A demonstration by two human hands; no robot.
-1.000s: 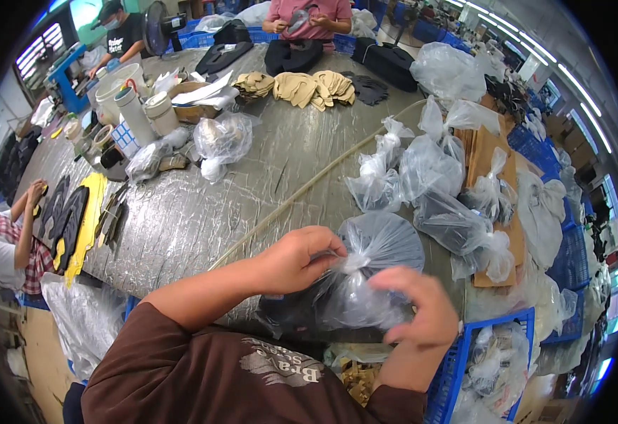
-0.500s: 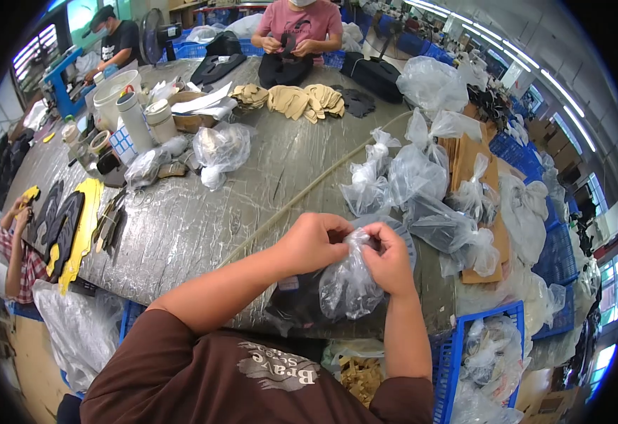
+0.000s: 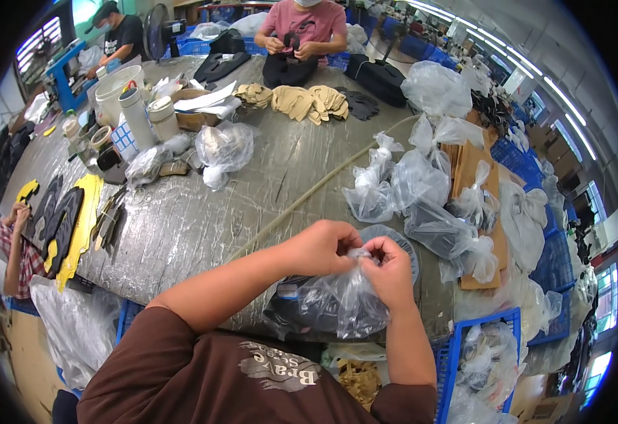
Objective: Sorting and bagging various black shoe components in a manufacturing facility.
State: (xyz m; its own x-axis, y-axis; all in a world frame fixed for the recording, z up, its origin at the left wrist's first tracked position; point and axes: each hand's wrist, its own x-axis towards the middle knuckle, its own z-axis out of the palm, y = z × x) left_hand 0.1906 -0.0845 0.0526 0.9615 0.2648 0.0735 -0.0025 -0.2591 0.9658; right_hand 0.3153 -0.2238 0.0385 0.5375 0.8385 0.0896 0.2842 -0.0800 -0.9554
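Observation:
A clear plastic bag [image 3: 355, 300] hangs from my fingers near the front edge of the table. My left hand [image 3: 326, 246] pinches its gathered top from the left. From the right, my right hand [image 3: 388, 268] grips the same gathered neck, so the fingertips of both hands nearly meet. Dark pieces [image 3: 302, 305] lie under and perhaps inside the bag; the plastic blurs which. Behind my hands sits a round, greyish, ribbed disc [image 3: 402, 244], partly covered by them.
Several tied clear bags [image 3: 418, 187] lie to the right on brown cardboard [image 3: 480, 212]. A blue crate [image 3: 450, 374] full of plastic stands at the lower right. A pale strip [image 3: 302, 198] crosses the table. Tan pieces [image 3: 302, 103] lie far off, before a co-worker in pink [image 3: 309, 28].
The bag's gathered top has shifted slightly; its body has spread left and lower over the dark pieces. Both hands keep their pinch, a little lower in view.

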